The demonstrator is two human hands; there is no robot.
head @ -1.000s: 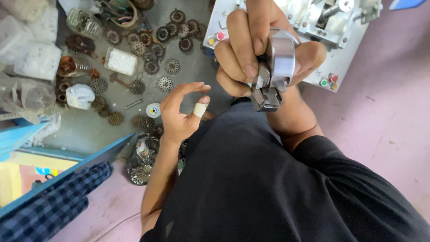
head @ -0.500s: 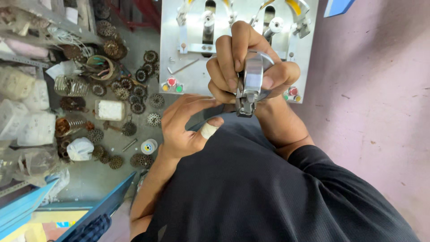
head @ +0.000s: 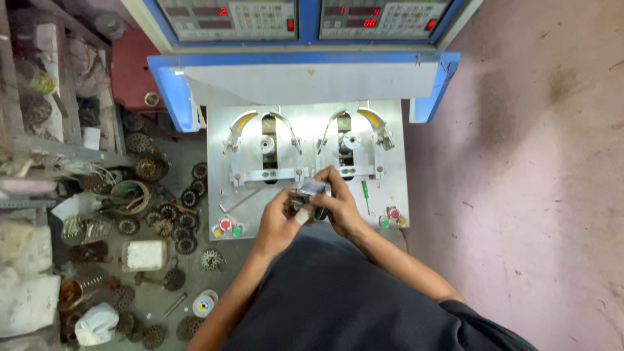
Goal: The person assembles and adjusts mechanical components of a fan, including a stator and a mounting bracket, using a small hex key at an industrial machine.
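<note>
A second before, I had the small metal part (head: 311,195) lifted close to my face in my right hand (head: 338,205) alone, my left hand (head: 281,218) spread free below it. By this moment I had lowered it over the steel plate (head: 390,130) of the machine, just in front of the right-hand fixture (head: 351,140), and both hands had closed round it, fingers clamped on its sides. A bandaged left finger pressed beneath it. The green screwdriver (head: 365,193) lay untouched beside my right hand, and the loose round cores (head: 175,218) stayed scattered on the counter (head: 195,286) to my left.
</note>
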